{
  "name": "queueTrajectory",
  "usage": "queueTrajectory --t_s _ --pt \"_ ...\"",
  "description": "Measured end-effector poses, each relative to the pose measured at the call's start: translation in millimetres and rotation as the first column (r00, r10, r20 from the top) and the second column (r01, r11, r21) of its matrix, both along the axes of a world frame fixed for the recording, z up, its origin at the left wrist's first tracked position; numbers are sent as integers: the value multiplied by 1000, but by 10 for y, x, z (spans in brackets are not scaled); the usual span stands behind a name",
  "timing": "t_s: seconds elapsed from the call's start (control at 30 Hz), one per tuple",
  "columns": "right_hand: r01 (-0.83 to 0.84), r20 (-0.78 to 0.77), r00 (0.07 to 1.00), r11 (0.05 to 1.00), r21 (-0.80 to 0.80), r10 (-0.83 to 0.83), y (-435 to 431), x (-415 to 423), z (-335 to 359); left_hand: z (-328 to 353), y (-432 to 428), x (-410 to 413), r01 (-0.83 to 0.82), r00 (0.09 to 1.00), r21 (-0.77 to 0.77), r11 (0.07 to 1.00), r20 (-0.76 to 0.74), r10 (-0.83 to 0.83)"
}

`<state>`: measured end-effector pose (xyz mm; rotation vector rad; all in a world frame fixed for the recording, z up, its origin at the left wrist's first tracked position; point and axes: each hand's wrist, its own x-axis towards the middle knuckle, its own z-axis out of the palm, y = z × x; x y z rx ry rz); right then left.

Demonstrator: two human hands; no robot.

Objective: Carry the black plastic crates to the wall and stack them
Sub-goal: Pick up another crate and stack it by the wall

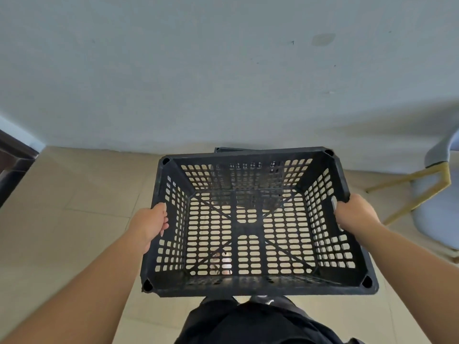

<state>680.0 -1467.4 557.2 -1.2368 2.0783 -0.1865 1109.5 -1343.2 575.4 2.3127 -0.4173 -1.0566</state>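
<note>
I hold an empty black plastic crate [250,288] with perforated walls and floor in front of my body, above the floor. My left hand [150,223] grips its left rim and my right hand [355,214] grips its right rim at the handle slot. Beyond its far edge, the rim of another black crate [227,149] shows on the floor against the pale wall [223,70]; most of that crate is hidden behind the held one.
Beige floor tiles [74,207] stretch to the left. A grey chair with gold legs [432,192] stands at the right near the wall. Dark wooden furniture [12,165] is at the left edge.
</note>
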Motion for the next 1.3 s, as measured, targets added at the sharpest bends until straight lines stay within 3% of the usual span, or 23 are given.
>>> queueTrajectory --t_s 0.3,0.5,1.0,1.3 --pt "99 -35 994 995 -16 -100 -906 595 0 -234 -1420 774 227 974 61 972 -40 -225" --pt "163 -12 986 987 -6 -163 -1350 785 -65 -303 -2186 964 287 957 86 954 -51 -284" --pt "167 48 984 982 91 -172 -3013 734 -594 -719 -3762 881 249 968 182 951 -40 -246" --pt "190 0 982 974 120 -191 -3660 942 -1290 -1420 -4408 1057 219 973 202 955 -119 -198"
